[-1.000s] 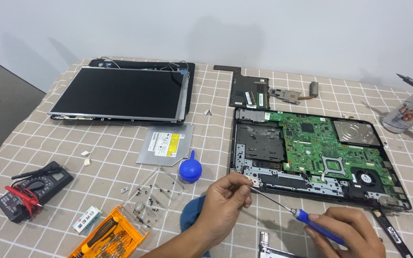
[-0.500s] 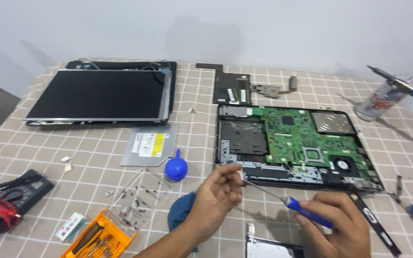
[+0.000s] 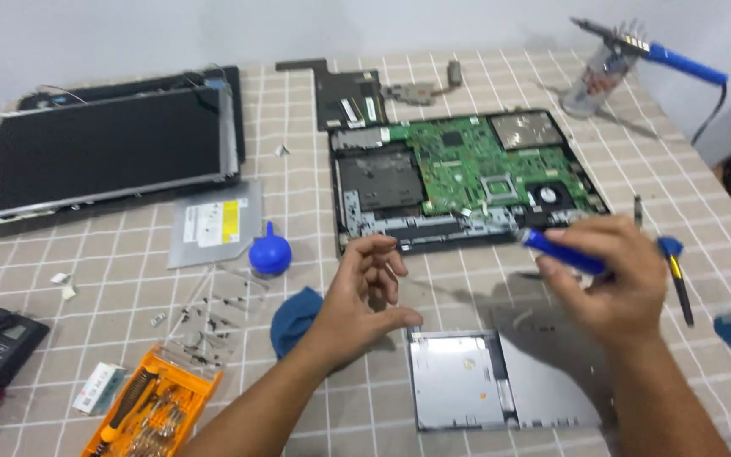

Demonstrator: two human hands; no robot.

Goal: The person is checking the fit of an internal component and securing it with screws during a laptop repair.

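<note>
Right hand (image 3: 615, 283) grips blue screwdriver (image 3: 562, 250) — left hand (image 3: 365, 296) open

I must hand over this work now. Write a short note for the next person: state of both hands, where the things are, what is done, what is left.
Left hand: open, empty, above the table in front of the laptop base.
Right hand: holds the blue-handled screwdriver near the base's front right edge.
Done: base is opened, green board exposed; screen panel lies apart at left, optical drive beside it, loose screws near the blue blower.
Left: the board still sits in the base; whether screws remain in it cannot be seen.
</note>
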